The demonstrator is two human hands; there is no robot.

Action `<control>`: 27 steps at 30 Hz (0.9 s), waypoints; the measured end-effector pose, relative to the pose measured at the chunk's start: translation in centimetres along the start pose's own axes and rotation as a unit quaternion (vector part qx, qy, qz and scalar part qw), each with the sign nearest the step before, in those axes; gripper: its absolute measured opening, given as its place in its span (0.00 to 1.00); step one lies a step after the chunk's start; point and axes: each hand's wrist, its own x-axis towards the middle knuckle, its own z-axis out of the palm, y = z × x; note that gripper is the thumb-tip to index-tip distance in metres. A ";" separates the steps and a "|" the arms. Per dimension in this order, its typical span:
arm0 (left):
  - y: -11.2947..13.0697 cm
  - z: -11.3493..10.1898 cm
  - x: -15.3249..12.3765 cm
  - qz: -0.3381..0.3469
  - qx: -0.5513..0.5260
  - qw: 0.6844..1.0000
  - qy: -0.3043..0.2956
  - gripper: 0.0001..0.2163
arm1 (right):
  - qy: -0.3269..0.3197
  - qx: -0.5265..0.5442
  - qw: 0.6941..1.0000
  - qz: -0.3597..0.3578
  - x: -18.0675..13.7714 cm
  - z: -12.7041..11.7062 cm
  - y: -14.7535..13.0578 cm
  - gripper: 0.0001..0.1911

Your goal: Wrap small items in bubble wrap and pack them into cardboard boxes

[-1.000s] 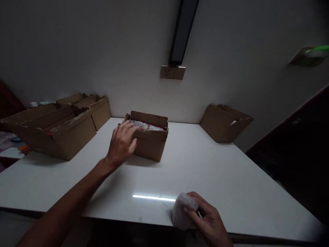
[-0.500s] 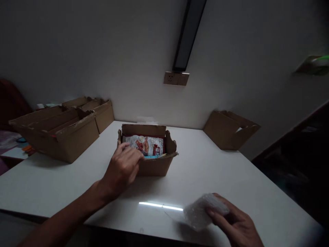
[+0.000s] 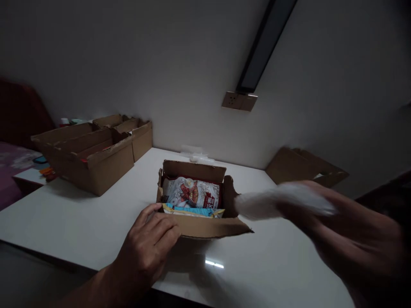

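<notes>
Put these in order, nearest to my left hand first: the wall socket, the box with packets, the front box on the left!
1. Box with packets: touching your left hand.
2. Front box on the left: left side of the table.
3. Wall socket: up on the wall.

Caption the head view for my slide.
Left hand on the box of packets, right hand holding a blurred whitish bundle.

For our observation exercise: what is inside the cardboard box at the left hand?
A white packet with red print and, nearer, a blue-and-yellow packet. Their lower parts and anything underneath are hidden.
</notes>
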 end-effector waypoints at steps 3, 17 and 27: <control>-0.2 -0.1 -0.3 -0.011 -0.020 1.000 0.007 0.16 | -0.193 0.011 0.977 -0.093 4.1 3.9 -2.1 0.09; -0.9 0.5 -1.1 -0.032 -0.074 0.996 0.023 0.15 | -0.535 -0.252 0.788 -0.171 7.7 18.3 -4.0 0.09; -1.1 -0.1 -0.3 -0.054 -0.083 0.994 0.043 0.17 | -0.371 -0.086 0.917 -0.118 8.0 11.6 -1.2 0.10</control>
